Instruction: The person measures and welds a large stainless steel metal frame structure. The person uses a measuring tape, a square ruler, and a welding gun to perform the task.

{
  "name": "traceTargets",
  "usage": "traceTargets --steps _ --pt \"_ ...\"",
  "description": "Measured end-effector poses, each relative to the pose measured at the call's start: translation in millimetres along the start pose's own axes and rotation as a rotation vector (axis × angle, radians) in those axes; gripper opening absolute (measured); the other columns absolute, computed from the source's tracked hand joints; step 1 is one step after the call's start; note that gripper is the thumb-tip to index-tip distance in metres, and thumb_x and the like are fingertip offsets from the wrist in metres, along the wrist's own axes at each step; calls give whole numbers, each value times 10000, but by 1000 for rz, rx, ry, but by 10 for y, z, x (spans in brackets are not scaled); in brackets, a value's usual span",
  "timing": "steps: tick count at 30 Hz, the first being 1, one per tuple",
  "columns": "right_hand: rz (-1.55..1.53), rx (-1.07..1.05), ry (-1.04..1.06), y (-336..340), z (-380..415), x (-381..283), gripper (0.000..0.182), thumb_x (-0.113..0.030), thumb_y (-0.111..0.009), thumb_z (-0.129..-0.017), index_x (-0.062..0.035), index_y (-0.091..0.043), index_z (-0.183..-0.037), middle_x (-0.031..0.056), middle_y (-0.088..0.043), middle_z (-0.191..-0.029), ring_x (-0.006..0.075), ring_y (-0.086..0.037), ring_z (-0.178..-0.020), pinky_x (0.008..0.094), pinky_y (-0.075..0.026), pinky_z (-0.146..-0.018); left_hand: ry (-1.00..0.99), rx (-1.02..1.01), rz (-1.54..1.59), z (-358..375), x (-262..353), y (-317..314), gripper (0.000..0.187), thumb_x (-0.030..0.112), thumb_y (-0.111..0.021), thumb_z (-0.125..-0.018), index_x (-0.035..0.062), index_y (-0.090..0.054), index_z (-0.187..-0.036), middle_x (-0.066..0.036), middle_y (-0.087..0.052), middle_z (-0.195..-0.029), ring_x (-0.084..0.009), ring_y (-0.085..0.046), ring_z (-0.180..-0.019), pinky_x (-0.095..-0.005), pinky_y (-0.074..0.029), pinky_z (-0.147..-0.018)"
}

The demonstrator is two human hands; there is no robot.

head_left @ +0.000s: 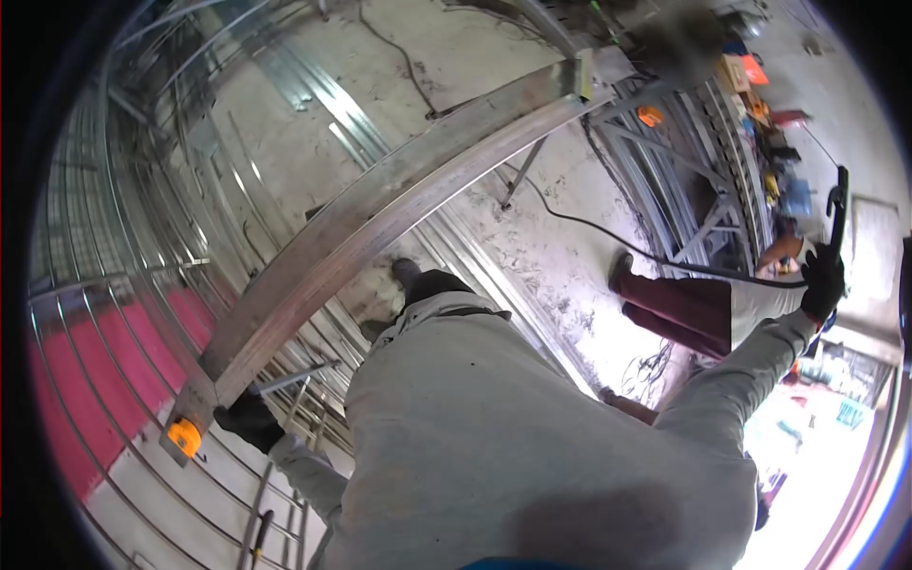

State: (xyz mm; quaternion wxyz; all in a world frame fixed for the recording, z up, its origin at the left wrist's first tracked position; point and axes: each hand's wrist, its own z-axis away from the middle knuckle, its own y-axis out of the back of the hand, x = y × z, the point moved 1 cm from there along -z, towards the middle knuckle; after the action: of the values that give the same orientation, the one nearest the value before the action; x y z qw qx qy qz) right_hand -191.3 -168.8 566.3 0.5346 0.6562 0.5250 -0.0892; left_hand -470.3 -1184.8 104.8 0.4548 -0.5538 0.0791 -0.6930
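My right hand (823, 285), in a black glove, is raised at the far right and closed round a black welding electrode holder (837, 214). A thin rod (821, 145) sticks out of its top, and a black cable (608, 231) runs from it across the floor. My left hand (249, 423), also gloved in black, is low at the left beside the near end of a long steel beam (380, 218). Its thumb and fingers are apart, fingertips right at the beam's edge. An orange tape measure (184, 437) sits on that end of the beam.
Another person in dark trousers (676, 309) stands at the right. Steel channels (494, 290) lie on the floor beneath the beam. A metal bar frame (114, 323) rises at the left before a pink panel (81, 370). A rack (698, 161) of metal lengths stands at upper right.
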Motion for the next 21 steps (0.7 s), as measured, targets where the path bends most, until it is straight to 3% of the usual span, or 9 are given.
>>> traceTargets --steps 3,4,7,10,12,13,14,17,21 --pt "495 -324 -50 458 37 632 368 -34 -806 -841 -24 -724 -1199 123 -734 -1053 251 -746 -926 362 -601 -789 1 -38 -5 -13 -18 25 678 435 -497 -1030 -88 -546 -1459 -278 -604 -1462 -427 -594 -1355 -537 -485 -1176" --pt "871 -538 564 442 124 881 497 -32 -820 -728 -45 -728 -1216 133 -732 -1066 306 -720 -936 418 -580 -823 25 -61 35 17 -15 -35 679 430 -495 -1034 -105 -547 -1448 -286 -606 -1456 -430 -594 -1352 -545 -480 -1180" --pt "1103 -689 782 -113 545 1213 503 -161 -816 -711 -51 -747 -1197 123 -766 -1095 340 -738 -1010 473 -586 -903 -14 -33 11 33 -32 -122 671 423 -473 -1054 -126 -549 -1433 -288 -630 -1413 -423 -635 -1285 -519 -525 -1134" --pt "1207 -529 368 -733 592 1595 478 -268 -745 -804 -128 -732 -1260 168 -764 -1021 410 -741 -959 540 -600 -828 -53 56 -162 131 37 -188 657 419 -431 -1077 -120 -553 -1431 -276 -644 -1390 -405 -668 -1227 -482 -568 -1083" --pt "1503 -579 182 -1153 334 1568 454 -378 -654 -935 -162 -695 -1332 176 -759 -1008 434 -741 -919 555 -598 -773 138 -514 172 140 64 -235 654 423 -420 -1079 -107 -554 -1440 -273 -637 -1404 -409 -648 -1262 -493 -552 -1099" --pt "1442 -266 136 -1178 -129 2140 449 -402 -615 -972 -195 -673 -1366 175 -759 -1043 430 -743 -938 557 -600 -779 -15 63 -73 168 13 -331 654 434 -429 -1072 -88 -559 -1445 -270 -630 -1416 -412 -625 -1299 -500 -534 -1111" --pt "1316 40 113 -1193 -563 2689 445 -426 -577 -1008 -227 -652 -1399 173 -758 -1078 425 -745 -957 559 -602 -785 -16 63 -70 162 14 -322 654 434 -429 -1072 -88 -559 -1445 -270 -630 -1416 -412 -625 -1299 -500 -534 -1111" --pt "619 411 -197 -1701 -1559 1565 820 -706 -690 -876 70 -751 -1135 259 -784 -1063 448 -745 -1027 508 -567 -903 -3 59 -50 71 16 -119 653 435 -439 -1069 -75 -555 -1461 -278 -603 -1457 -409 -606 -1333 -500 -511 -1129" --pt "502 463 347 -2136 -2762 -189 517 -607 -748 -909 -94 -800 -869 171 -780 -839 362 -762 -846 507 -543 -741 -5 92 -134 86 47 -88 688 477 -475 -1053 -65 -550 -1470 -263 -609 -1456 -393 -608 -1333 -485 -515 -1115"
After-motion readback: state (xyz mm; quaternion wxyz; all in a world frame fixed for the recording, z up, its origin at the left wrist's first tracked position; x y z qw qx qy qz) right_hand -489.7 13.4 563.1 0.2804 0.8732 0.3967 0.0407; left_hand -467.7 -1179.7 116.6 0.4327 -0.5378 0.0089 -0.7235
